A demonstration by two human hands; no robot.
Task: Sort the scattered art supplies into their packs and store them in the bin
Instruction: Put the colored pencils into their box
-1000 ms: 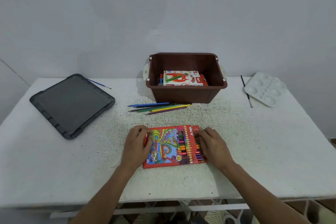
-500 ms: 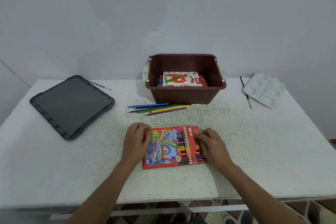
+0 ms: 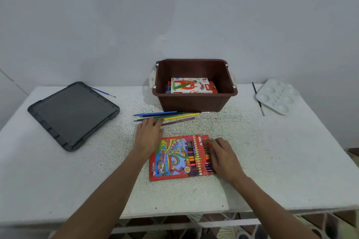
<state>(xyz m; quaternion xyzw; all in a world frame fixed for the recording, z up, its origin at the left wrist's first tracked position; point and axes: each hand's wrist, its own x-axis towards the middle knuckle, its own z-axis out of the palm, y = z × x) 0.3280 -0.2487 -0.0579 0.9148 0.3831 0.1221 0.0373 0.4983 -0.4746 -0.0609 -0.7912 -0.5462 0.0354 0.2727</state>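
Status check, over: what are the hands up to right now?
Left hand open, reaching the loose pencils. Right hand flat on the pencil pack. Path to the bin clear.

A home craft corner — speckled table (image 3: 272, 161), bare wall (image 3: 174, 15), paint palette (image 3: 276, 96).

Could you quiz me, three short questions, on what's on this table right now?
1. True or false: the bin already holds a pastel box.
2. Which hand touches the loose pencils: A left, B right?
3. Fill in: the right hand rests on the pencil ____.

Key: 1 true. 2 A, the left hand reaches them. 3 pack.
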